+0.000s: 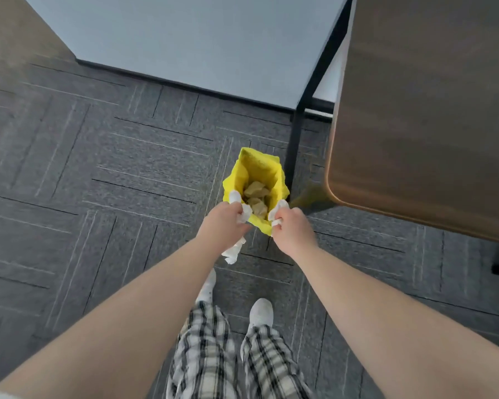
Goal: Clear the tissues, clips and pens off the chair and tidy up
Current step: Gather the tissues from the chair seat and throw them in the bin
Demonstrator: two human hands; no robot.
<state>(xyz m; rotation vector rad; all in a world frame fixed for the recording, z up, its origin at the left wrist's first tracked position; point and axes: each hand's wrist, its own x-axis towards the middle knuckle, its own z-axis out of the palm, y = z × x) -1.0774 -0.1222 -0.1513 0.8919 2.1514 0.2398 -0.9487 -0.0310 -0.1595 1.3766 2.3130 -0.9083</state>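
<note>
A small bin lined with a yellow bag [260, 165] stands on the carpet beside a black table leg, with crumpled tissues [255, 192] lying inside it. My left hand [224, 223] hovers over the bin's near rim, closed on white tissues [234, 250] that stick out above and hang below the fist. My right hand [291, 227] is at the near right rim, closed on another white tissue [280, 207]. The chair, clips and pens are out of view.
A brown wooden tabletop [427, 116] overhangs at the right, with its black metal leg [297, 133] just beside the bin. A pale wall [190, 38] rises behind. Grey carpet tiles [98, 180] cover the floor. My feet in white shoes [261, 312] stand below.
</note>
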